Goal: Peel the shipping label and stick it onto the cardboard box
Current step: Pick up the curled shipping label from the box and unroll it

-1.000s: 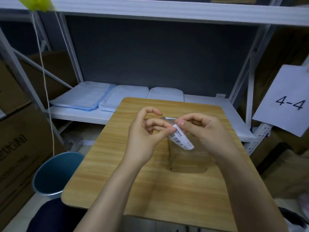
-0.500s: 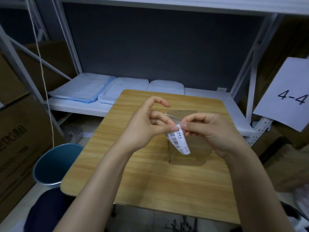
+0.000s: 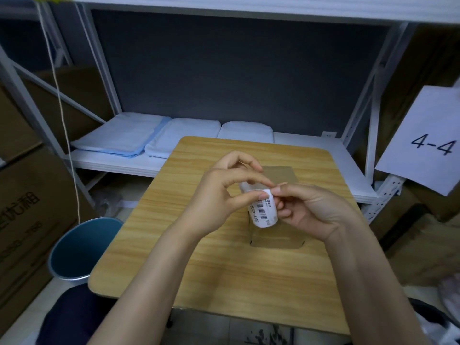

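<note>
Peeling under way, not finished. Shipping label (image 3: 264, 209) held in the air between both hands, above the cardboard box (image 3: 276, 232), not yet stuck on any face of it. Curled white backing (image 3: 249, 189) visible behind the top edge of the label, so probably separated there only in part; exact amount not clear, because fingers cover the top edge. Left to do, by judgement: pull the label fully free, lay it on the box, press it flat.

Left hand (image 3: 219, 197) raised over the middle of the wooden table (image 3: 174, 245), wrist bent, thumb and forefinger closed in a pinch on the upper left corner of the label, other fingers arched and free above. Right hand (image 3: 313, 210) opposite, palm turned to the left, thumb and forefinger closed on the upper right corner, remaining fingers curled loosely under it. Fingertips of the two hands almost touching at the top of the label. Printed side with barcode turned to the camera, label hanging down and a little tilted.

Box standing on the table just beyond and below the hands, its far top and near side visible, no label seen on these. Blue bin (image 3: 79, 247) on the floor at the left of the table, well apart from the hands.
</note>
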